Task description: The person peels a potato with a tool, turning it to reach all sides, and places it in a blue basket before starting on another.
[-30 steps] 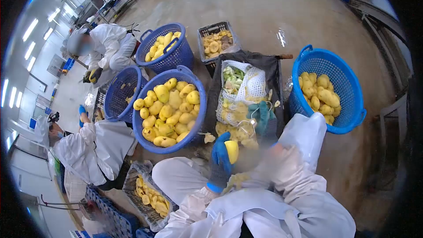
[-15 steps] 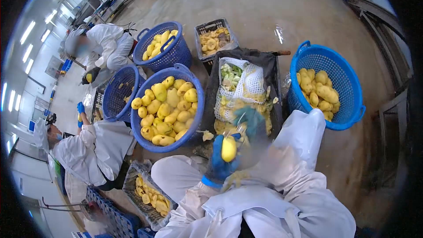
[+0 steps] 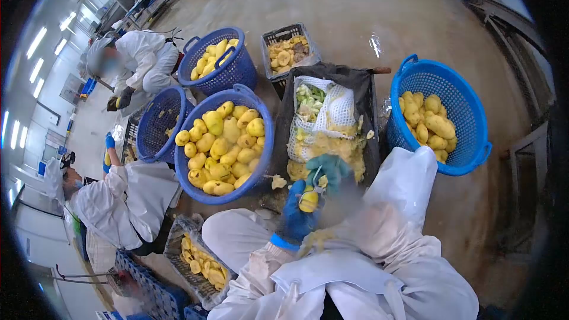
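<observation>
My left hand (image 3: 295,216), in a blue glove, is wrapped round a yellow mango (image 3: 309,201) at the near end of a black-lined crate (image 3: 372,115). My right hand (image 3: 333,172), in a green glove, is closed on a peeler (image 3: 319,174), whose curved metal part shows at the mango's upper end. Yellow peelings (image 3: 335,147) and white foam netting (image 3: 339,112) fill the crate beyond my hands. The peeler's handle is mostly hidden in the glove.
On the left stands a blue basket (image 3: 268,163) of mangoes; on the right, a blue basket (image 3: 471,104) of paler yellow fruit. A crate (image 3: 172,243) of yellow pieces sits beside my knee. Two co-workers (image 3: 112,204) (image 3: 145,62) work at the left.
My right hand has shifted slightly left and up, and the peeler now shows clearly against the mango. The mango has tilted and sits a little lower in my left hand.
</observation>
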Tool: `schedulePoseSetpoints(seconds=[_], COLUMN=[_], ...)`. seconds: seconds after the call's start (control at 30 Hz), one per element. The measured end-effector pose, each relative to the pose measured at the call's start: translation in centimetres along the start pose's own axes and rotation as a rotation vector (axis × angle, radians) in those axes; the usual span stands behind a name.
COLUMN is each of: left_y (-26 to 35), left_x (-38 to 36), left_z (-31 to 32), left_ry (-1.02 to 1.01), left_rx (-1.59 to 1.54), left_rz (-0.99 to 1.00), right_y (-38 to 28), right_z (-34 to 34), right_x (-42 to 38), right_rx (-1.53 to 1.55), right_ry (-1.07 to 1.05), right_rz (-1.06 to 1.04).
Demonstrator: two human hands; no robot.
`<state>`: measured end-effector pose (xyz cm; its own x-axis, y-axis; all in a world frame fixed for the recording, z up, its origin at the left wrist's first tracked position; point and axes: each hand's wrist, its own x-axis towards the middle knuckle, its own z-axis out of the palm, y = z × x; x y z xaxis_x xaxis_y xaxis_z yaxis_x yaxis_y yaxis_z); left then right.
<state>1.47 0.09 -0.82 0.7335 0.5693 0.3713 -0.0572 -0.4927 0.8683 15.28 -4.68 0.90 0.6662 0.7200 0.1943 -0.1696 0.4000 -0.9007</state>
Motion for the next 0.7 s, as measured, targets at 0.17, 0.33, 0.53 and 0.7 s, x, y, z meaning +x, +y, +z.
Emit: schedulePoseSetpoints(seconds=[0.17,0.33,0.53,0.7], left_y=[-1.7,-0.5,-0.5,-1.1], left_x=[-1.0,-0.2,0.5,0.4], left_z=[-0.1,0.7,0.8,1.1], left_ry=[0.019,0.098,0.008,0.194], left_rx=[-0.114,0.186,0.234,0.235], left_rz=[-0.089,-0.099,-0.242,-0.048], right_y=[1.8,1.9,0.6,3.5], right_z=[-2.5,-1.2,-0.5,-3.3], right_x=[2.3,1.3,0.2,2.5], right_rx=[0.140,-0.241,-0.079,0.129], right_ry=[0.200,0.108,0.051,0.301], right_rz=[-0.004,-0.150,0.012,0.018])
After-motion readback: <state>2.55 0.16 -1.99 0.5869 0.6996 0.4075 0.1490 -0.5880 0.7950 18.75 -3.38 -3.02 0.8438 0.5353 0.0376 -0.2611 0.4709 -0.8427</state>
